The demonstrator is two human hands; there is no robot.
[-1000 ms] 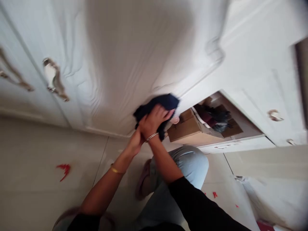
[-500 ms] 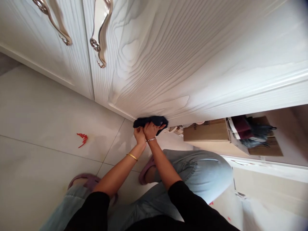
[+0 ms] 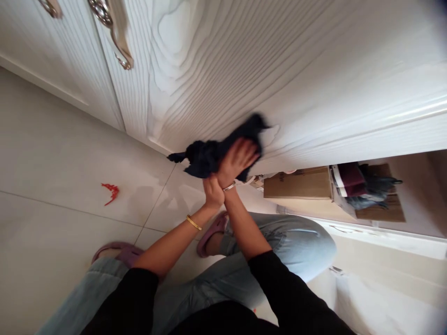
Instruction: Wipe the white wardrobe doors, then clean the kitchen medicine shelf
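Note:
A dark navy cloth (image 3: pixel 204 158) is bunched against the lower part of a white wood-grained cabinet door (image 3: pixel 195 102), its left end trailing towards the floor. Over the cloth lies my right hand (image 3: pixel 236 160), holding it to the door with fingers fairly straight and blurred by motion. My left hand (image 3: pixel 213 191) is closed at the cloth's lower edge, right against my right wrist. Its fingertips are mostly hidden. A silver bracelet (image 3: pixel 229 186) circles the right wrist, and a gold one (image 3: pixel 193 222) the left forearm.
Ornate metal handles (image 3: pixel 117 39) stick out from the doors at upper left. At right, an open compartment holds a cardboard box (image 3: pixel 296 185) and folded fabrics (image 3: pixel 354 181). A red scrap (image 3: pixel 111 193) lies on the tiled floor (image 3: pixel 70 163). My legs in jeans are below.
My right hand has slid up and right over the door with the cloth, which is now spread wider. My left hand has shifted slightly right. The view has moved a little.

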